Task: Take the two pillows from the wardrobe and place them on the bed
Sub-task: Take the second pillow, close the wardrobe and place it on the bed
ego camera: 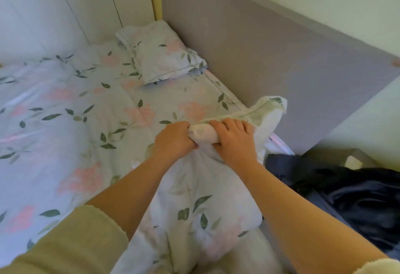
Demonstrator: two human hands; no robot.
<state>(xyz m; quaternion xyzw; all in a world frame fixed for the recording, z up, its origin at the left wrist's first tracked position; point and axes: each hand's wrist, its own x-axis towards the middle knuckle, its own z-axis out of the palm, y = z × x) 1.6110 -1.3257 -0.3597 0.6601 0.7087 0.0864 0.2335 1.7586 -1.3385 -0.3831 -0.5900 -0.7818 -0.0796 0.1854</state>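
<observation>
One floral pillow [161, 53] lies flat at the far corner of the bed [65, 104], against the grey headboard. A second floral pillow [201, 204] is held in front of me near the bed's right edge, hanging down toward my legs. My left hand [174, 141] and my right hand [234, 139] both grip its bunched upper edge, side by side, knuckles up. A loose flap of its case [272, 109] sticks up beside the headboard.
The grey headboard [270, 57] runs along the bed's right side. White wardrobe panels [54, 9] stand behind the bed at the left. Dark clothing [350, 198] is piled on the right, beside a pale wall.
</observation>
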